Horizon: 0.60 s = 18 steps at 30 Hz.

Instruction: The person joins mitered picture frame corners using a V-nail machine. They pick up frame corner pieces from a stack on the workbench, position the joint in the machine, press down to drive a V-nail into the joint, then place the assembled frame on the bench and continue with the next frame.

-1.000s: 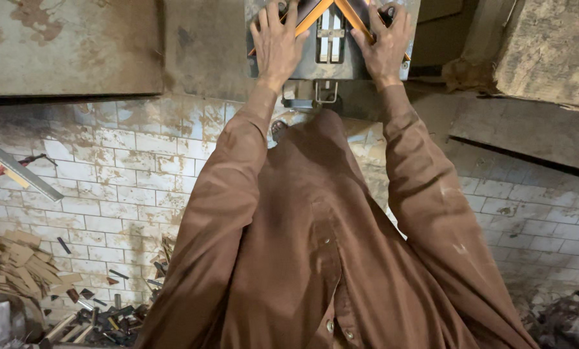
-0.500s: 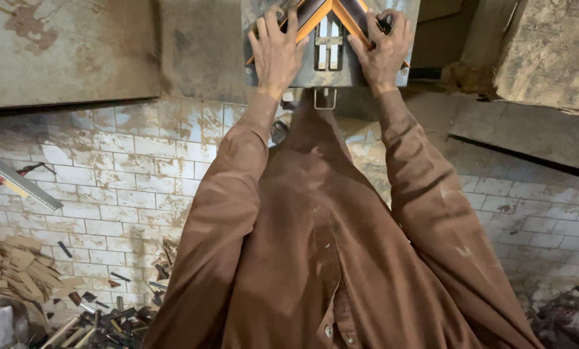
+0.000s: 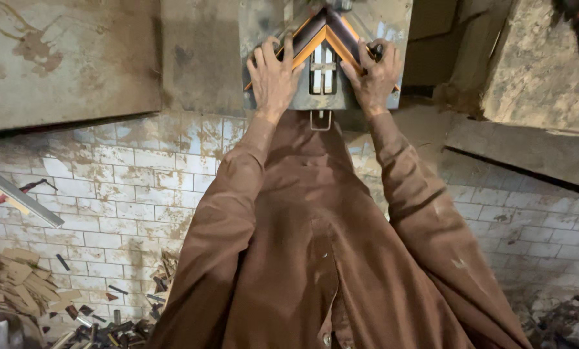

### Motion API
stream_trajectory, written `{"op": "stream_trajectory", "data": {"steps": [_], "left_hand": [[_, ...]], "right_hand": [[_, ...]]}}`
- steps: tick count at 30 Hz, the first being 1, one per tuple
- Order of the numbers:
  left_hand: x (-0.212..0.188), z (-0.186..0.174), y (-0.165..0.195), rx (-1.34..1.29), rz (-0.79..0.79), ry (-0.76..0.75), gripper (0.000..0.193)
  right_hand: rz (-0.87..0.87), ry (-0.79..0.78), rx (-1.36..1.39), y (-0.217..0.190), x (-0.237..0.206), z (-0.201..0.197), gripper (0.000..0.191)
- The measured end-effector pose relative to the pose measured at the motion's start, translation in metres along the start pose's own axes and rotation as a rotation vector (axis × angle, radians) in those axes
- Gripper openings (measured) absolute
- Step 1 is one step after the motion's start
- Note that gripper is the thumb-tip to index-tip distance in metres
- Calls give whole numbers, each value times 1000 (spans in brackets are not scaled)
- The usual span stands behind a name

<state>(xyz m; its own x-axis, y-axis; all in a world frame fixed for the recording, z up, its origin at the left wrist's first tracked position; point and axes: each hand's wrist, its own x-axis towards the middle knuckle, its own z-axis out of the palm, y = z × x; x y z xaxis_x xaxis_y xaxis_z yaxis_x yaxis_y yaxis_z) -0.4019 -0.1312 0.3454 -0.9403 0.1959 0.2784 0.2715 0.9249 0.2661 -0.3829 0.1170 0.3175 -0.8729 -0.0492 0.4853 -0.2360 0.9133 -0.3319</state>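
Mitred frame corner (image 3: 327, 33) on grimy metal plate (image 3: 263, 26), white-tiled floor (image 3: 128, 194) below.

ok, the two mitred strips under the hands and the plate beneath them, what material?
Mitred strips: probably wood moulding, dark finished face, raw orange-tan cut edges. Plate: looks like bare grey metal, scuffed and stained, with a slotted opening. Left hand and right hand press one strip each.

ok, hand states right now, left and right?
Left hand: open, fingers spread, pressing the left frame moulding piece flat on the metal machine table.
Right hand: open, pressing the right frame moulding piece likewise.
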Motion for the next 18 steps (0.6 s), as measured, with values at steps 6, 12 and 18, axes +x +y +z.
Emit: {"op": "stream_trajectory", "data": {"steps": [6,12,18], "left_hand": [[0,-2,1,-49,-36,-54,67],[3,-6,2,-50,-21,-42,66],[3,-4,1,-49,-39,-50,66]], "right_hand": [[35,2,53,-3,3,-4,55],[39,-42,28,-4,2,-7,53],[34,-4,39,2,-2,2,56]]}}
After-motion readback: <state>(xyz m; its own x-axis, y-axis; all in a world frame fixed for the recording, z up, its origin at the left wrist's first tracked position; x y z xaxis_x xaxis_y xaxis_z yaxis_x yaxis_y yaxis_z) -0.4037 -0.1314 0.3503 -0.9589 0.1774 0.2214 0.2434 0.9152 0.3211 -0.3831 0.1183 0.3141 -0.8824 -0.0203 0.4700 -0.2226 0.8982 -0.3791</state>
